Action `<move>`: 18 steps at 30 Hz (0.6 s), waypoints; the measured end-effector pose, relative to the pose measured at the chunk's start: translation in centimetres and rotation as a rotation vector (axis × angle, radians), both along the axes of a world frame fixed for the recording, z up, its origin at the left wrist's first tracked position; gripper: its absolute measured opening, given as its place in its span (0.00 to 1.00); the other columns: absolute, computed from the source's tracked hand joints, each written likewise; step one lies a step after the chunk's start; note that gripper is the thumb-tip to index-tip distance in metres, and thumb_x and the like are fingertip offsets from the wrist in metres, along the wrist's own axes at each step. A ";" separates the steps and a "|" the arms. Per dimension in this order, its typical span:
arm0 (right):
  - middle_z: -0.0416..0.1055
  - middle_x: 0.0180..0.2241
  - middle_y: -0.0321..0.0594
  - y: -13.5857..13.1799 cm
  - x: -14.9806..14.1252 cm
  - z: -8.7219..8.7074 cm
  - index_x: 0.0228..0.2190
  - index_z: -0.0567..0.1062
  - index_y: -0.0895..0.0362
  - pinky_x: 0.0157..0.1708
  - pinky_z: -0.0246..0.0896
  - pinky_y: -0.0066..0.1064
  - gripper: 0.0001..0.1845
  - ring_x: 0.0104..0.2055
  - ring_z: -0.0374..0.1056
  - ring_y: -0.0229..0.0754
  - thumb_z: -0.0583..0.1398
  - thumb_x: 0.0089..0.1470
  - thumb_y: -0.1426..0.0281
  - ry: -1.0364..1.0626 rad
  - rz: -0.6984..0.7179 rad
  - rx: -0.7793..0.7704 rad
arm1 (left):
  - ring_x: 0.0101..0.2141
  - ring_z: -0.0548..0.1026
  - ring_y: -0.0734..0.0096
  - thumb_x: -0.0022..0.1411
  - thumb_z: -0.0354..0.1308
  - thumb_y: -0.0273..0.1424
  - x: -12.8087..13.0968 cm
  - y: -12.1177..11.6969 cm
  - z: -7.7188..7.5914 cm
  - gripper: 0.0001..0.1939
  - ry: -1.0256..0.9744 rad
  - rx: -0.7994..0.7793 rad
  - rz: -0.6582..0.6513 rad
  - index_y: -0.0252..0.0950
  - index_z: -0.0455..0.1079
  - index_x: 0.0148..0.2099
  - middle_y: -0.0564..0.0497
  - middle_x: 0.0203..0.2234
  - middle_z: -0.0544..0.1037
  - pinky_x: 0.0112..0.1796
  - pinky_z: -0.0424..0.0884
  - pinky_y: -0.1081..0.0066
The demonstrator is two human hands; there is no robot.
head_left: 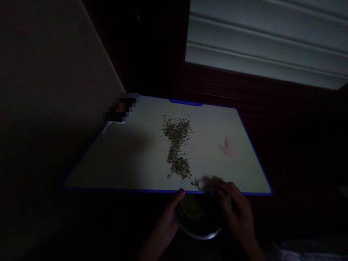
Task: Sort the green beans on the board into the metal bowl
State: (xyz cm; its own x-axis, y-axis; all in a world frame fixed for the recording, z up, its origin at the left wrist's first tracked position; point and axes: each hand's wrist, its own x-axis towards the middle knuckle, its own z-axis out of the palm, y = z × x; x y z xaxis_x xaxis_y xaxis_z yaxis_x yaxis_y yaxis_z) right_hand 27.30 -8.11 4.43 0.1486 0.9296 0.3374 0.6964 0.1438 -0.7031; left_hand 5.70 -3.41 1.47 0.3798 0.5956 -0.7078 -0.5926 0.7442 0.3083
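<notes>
My left hand (171, 214) holds the rim of a metal bowl (202, 236), its thumb over the edge. Small greenish grains (193, 208) lie inside the bowl, which sits just below the near edge of a white board (136, 166) with a blue border. My right hand (235, 204) is closed above the bowl's right side, its fingers around a small, pale, rounded thing (208, 183) at the board's edge; its kind is blurred. Close to it are a few dark grains (194, 182). A long scatter of dark seeds (176, 145) runs down the middle of the board.
On the board's right part lies a small pale pinkish heap (229, 148). A pixelated patch (121, 107) covers something at the far left corner. A plain wall (59, 72) rises at left, and pale horizontal panels (266, 40) are at upper right. The room is dim.
</notes>
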 end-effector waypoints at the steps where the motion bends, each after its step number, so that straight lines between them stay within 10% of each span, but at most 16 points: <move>1: 0.79 0.45 0.40 0.0 -0.1 -0.3 0.50 0.79 0.57 0.45 0.78 0.37 0.14 0.45 0.78 0.40 0.63 0.73 0.60 0.002 0.003 -0.009 | 0.37 0.83 0.65 0.45 0.87 0.42 -0.1 0.1 0.2 0.24 0.005 0.007 0.008 0.35 0.87 0.40 0.48 0.34 0.87 0.39 0.80 0.70; 10: 0.78 0.51 0.43 0.6 -0.1 -2.3 0.55 0.77 0.57 0.50 0.78 0.43 0.18 0.49 0.78 0.44 0.64 0.71 0.58 0.030 -0.041 -0.021 | 0.44 0.86 0.55 0.68 0.72 0.34 -1.9 0.9 -0.3 0.14 0.055 -0.007 -0.026 0.29 0.81 0.50 0.40 0.46 0.88 0.53 0.81 0.59; 14: 0.78 0.51 0.43 0.9 0.4 -2.9 0.55 0.77 0.57 0.48 0.79 0.41 0.19 0.48 0.78 0.43 0.64 0.71 0.58 0.043 -0.064 0.001 | 0.57 0.82 0.42 0.64 0.75 0.34 -2.9 1.4 0.6 0.17 0.070 -0.021 -0.021 0.27 0.81 0.49 0.40 0.42 0.88 0.76 0.55 0.45; 18: 0.78 0.52 0.43 1.0 0.1 -2.7 0.55 0.77 0.57 0.49 0.79 0.42 0.19 0.49 0.78 0.44 0.65 0.71 0.58 0.056 -0.047 0.011 | 0.64 0.77 0.40 0.64 0.75 0.32 -3.5 1.6 1.3 0.12 0.078 -0.007 0.013 0.29 0.82 0.46 0.44 0.39 0.88 0.78 0.46 0.45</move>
State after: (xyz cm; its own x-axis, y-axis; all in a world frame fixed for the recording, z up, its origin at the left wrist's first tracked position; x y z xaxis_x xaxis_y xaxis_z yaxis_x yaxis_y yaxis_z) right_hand 27.43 -7.10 1.71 0.2107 0.9175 0.3373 0.6624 0.1197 -0.7395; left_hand 2.24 -1.79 2.73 0.3160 0.5951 -0.7389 -0.5765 0.7390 0.3486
